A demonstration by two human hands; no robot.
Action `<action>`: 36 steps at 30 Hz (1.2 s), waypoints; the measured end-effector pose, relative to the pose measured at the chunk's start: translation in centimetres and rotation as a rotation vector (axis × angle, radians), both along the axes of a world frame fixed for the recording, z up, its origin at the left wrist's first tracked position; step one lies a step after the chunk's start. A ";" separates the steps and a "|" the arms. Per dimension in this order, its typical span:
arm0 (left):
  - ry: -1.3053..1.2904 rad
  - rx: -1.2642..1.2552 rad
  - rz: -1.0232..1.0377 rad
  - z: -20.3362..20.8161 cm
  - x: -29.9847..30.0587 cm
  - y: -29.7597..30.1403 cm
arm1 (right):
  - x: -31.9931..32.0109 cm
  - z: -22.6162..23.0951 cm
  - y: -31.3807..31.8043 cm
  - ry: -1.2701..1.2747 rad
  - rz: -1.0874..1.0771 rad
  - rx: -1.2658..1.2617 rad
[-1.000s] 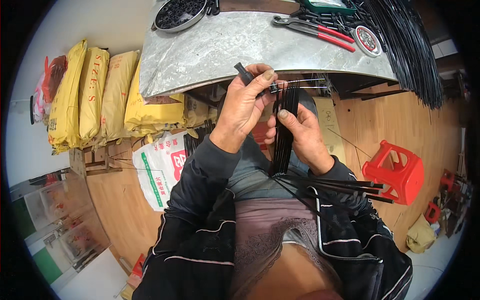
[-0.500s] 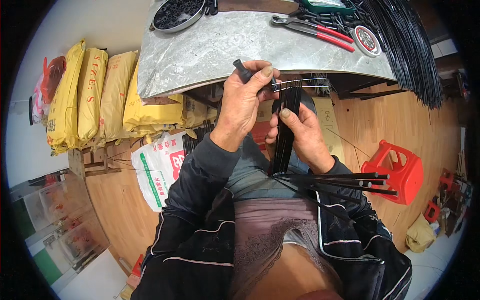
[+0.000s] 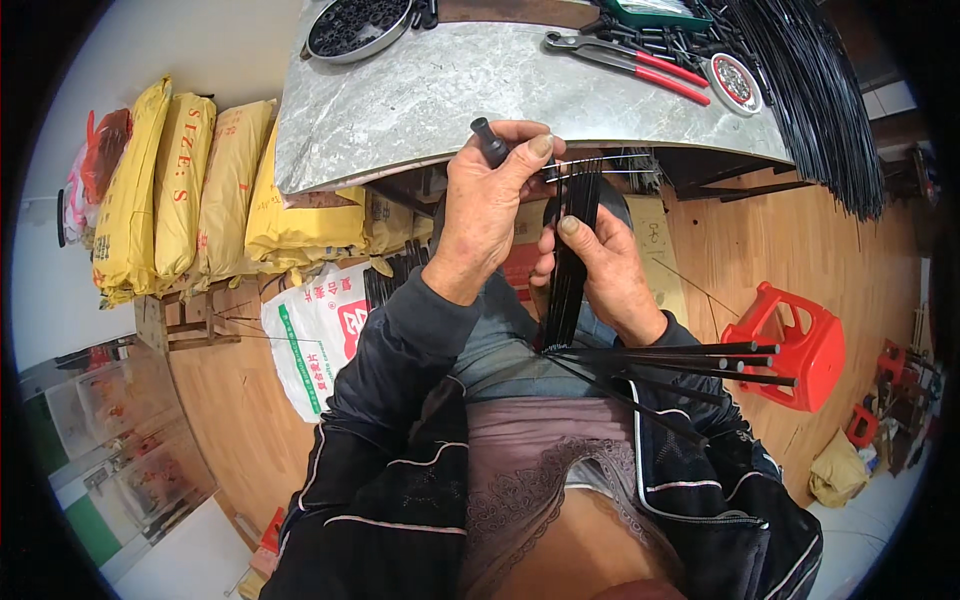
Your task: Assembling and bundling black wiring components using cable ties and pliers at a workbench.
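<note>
My left hand point(image 3: 478, 212) is closed around a black plastic tube-like piece point(image 3: 488, 143) with a flared end, thumb pressed on top. By its fingertips, a thin silvery wire point(image 3: 622, 157) runs across the tips of a bundle of thin black rods point(image 3: 566, 295); whether it passes through each tip is too small to tell. Lower down, my right hand point(image 3: 608, 262) grips that bundle between thumb and fingers, holding it upright above my lap. Several thicker black rods point(image 3: 690, 358) spread rightward from the bundle's lower end over my right forearm.
The grey marbled table point(image 3: 440, 115) carries red-handled pincers point(image 3: 640, 72), a round tub of small metal parts point(image 3: 735, 82) and a pan of black rings point(image 3: 358, 28). Long black rods point(image 3: 815, 120) hang off its right end. Yellow sacks point(image 3: 180, 185) stand left; a red stool point(image 3: 790, 345) stands right.
My left hand and the black tube-like piece have shifted very slightly right. The wire's free end sticks out less far to the right. My right hand keeps its grip.
</note>
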State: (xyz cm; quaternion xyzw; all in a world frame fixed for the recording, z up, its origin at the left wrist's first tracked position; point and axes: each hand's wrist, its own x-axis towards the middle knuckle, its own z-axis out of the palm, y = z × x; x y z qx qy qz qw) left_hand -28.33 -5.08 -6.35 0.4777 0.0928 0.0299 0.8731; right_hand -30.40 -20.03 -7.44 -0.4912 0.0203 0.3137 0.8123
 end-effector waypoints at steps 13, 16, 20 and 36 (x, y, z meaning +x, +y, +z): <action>-0.007 0.065 -0.047 0.9 0.1 0.9 | -0.1 -0.5 0.3 -0.030 -0.009 0.017; -0.012 0.120 -0.031 1.4 -0.1 0.5 | -0.3 -0.4 0.1 -0.064 -0.005 -0.008; -0.019 0.149 -0.060 1.6 0.1 0.7 | 0.3 1.3 -0.1 -0.192 0.002 -0.165; 0.066 0.167 -0.085 0.3 -2.9 -0.4 | 0.9 0.5 -0.6 -0.145 -0.021 -0.108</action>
